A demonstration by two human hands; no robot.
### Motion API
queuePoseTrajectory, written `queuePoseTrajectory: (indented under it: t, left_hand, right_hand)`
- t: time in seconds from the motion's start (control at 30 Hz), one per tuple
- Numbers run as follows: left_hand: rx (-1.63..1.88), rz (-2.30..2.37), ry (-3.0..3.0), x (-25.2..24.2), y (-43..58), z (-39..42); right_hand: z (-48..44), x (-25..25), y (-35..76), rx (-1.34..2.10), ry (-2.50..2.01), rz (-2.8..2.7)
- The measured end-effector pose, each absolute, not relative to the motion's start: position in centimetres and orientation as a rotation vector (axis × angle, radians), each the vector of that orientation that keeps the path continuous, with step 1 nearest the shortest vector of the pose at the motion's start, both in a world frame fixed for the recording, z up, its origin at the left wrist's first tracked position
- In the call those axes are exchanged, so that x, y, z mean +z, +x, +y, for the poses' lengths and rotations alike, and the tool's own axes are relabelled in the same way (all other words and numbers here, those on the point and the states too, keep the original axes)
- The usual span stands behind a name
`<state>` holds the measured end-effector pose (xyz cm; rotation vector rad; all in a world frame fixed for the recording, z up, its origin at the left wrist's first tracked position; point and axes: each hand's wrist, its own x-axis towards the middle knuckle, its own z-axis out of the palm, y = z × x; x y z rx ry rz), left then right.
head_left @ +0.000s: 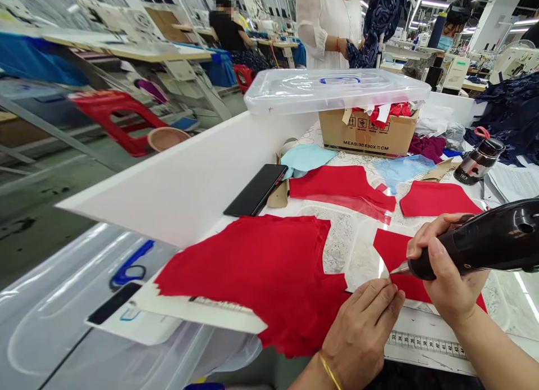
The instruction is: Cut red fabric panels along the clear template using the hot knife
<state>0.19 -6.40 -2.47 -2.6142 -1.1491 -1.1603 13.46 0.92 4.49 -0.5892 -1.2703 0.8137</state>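
Note:
My right hand [448,272] is wrapped around a black handheld power tool [484,244] with a pointed metal tip. That tip touches down at the edge of a red fabric piece [398,249], beside a clear plastic sheet [365,255]. Just left of the tip, my left hand [364,322] presses down with its fingers laid side by side; its thumb is hidden. A stack of red fabric pieces [256,255] spreads out to the left of this hand. Below the tool, a ruler strip [425,343] runs along the near edge.
More red pieces [438,199] lie farther back. A black phone [256,190] rests against the white side board [168,171]. A cardboard box [366,134] holds scraps under a clear lid [337,89]. At right stands a flask [479,161]. A person [328,25] stands behind.

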Motion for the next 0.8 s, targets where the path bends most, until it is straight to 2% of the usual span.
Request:
queuePoseTrajectory:
  t: [0.4, 0.8]
  left_hand:
    - [-1.073, -1.202, -2.646, -3.0, -0.1, -6.6]
    - [-0.882, -1.248, -2.610, -2.7, 0.0, -6.3]
  right_hand:
    - [1.3, 4.5, 14.1, 0.795, -0.630, -1.254]
    - [8.5, 3.2, 13.8, 0.603, -0.721, -1.152]
